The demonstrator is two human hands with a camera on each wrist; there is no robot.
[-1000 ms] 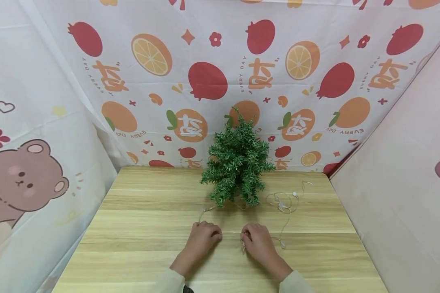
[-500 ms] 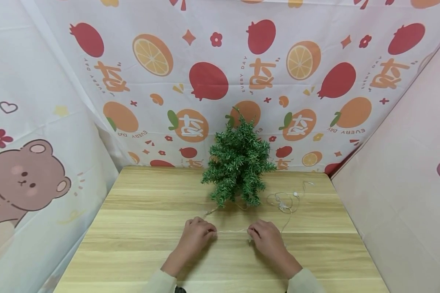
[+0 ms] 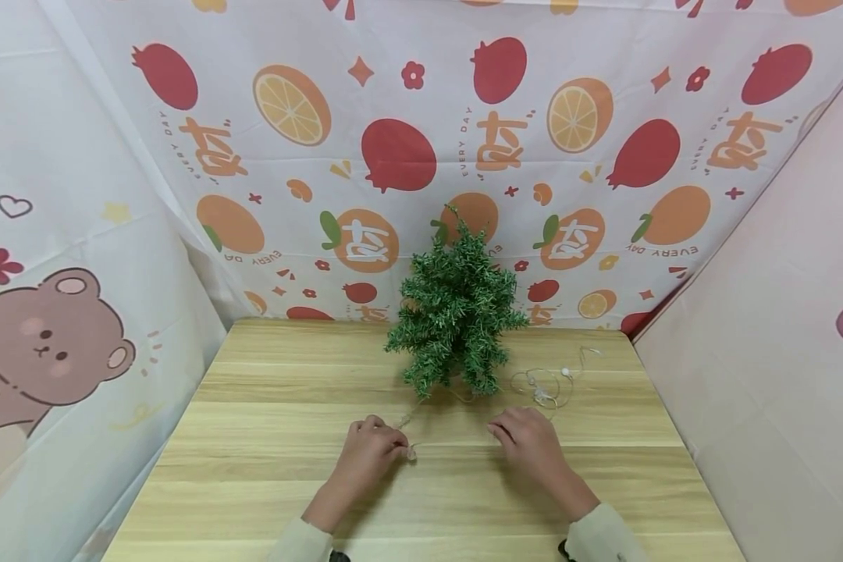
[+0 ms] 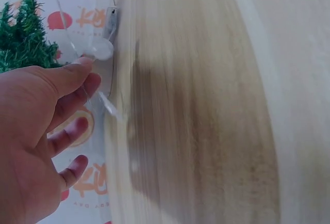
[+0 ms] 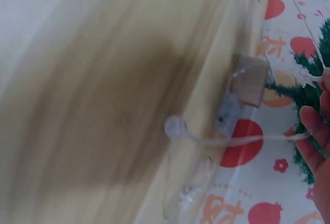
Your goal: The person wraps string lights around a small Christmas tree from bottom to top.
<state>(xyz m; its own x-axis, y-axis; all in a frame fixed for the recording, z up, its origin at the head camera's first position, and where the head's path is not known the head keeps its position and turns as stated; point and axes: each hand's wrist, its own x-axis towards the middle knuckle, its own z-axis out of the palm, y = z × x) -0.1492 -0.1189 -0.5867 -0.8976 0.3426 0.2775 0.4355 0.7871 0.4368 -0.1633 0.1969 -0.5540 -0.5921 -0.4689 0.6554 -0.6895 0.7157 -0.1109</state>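
Note:
A thin, clear-wired string light (image 3: pixel 411 453) runs between the two hands. My left hand (image 3: pixel 367 457) pinches the wire between thumb and forefinger, its other fingers spread loosely. A round clear bulb (image 4: pixel 102 49) sits just beyond those fingertips in the left wrist view. To the right, my right hand (image 3: pixel 528 446) pinches another stretch of wire; a clear snowflake-like piece (image 5: pixel 303 75) sits beside its fingertips and a round bulb (image 5: pixel 176 127) dangles below. A small green artificial Christmas tree (image 3: pixel 457 312) stands behind both hands. Part of the wire passes near its base.
A loose tangle of the string (image 3: pixel 542 396) lies on the wood-grain table (image 3: pixel 274 382), right of the tree. In the right wrist view, a brownish box-like thing (image 5: pixel 250 82) is blurred. Fruit-print cloth (image 3: pixel 400 156) hangs behind, with pale cloth at both sides.
My hands have moved apart, the right one to the right and slightly forward, the left one to the left. A clear piece of the string now shows at the left fingertips.

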